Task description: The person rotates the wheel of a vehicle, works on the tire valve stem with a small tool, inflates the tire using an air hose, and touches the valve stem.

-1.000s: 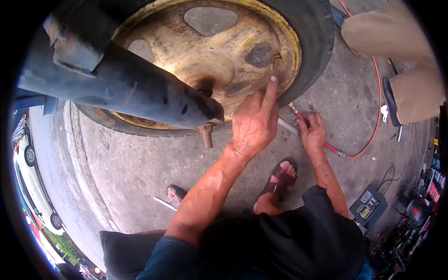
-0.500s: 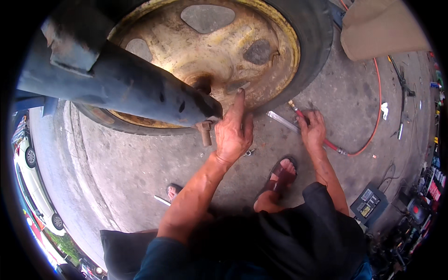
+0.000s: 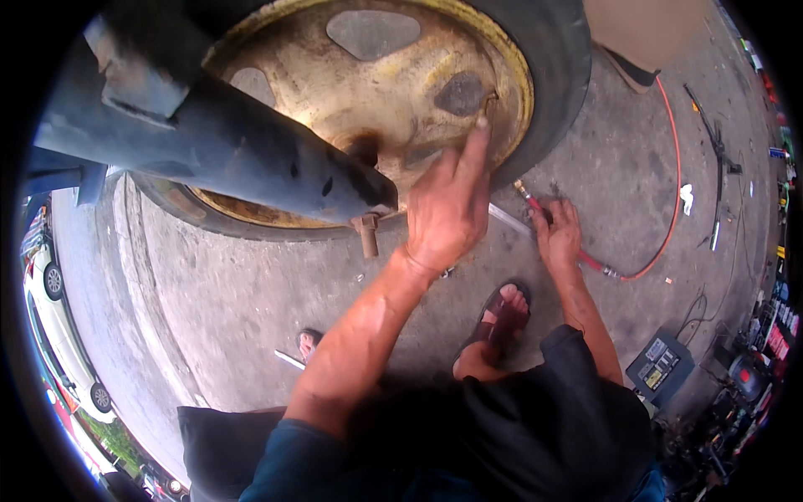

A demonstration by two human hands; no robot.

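My left hand [image 3: 447, 213] is over the pale yellow, rusty wheel rim [image 3: 368, 92], its index finger stretched toward the small valve stem [image 3: 491, 102] near the rim's edge. Whether the fingertip touches the stem I cannot tell. My right hand [image 3: 559, 238], to the right of the tyre [image 3: 562, 79], is closed around a tyre inflator with a clear gauge tube [image 3: 510, 221] and a red hose end [image 3: 591, 261]. Its brass tip [image 3: 520, 187] points up toward the tyre. A blue-black tubular beam [image 3: 242, 159] crosses in front of the wheel, a rusty bolt [image 3: 368, 236] hanging at its end.
An orange air hose [image 3: 676, 167] curves over the concrete floor [image 3: 242, 293] on the right. Beyond it lies a thin black rod-like piece [image 3: 718, 180]. A dark grey box [image 3: 661, 366] sits at lower right beside cluttered tools. A beige item [image 3: 640, 29] hangs at upper right.
My left hand has moved up and right across the rim, its index finger now close to the valve stem. The right hand stays about where it was. The beige item has shifted left.
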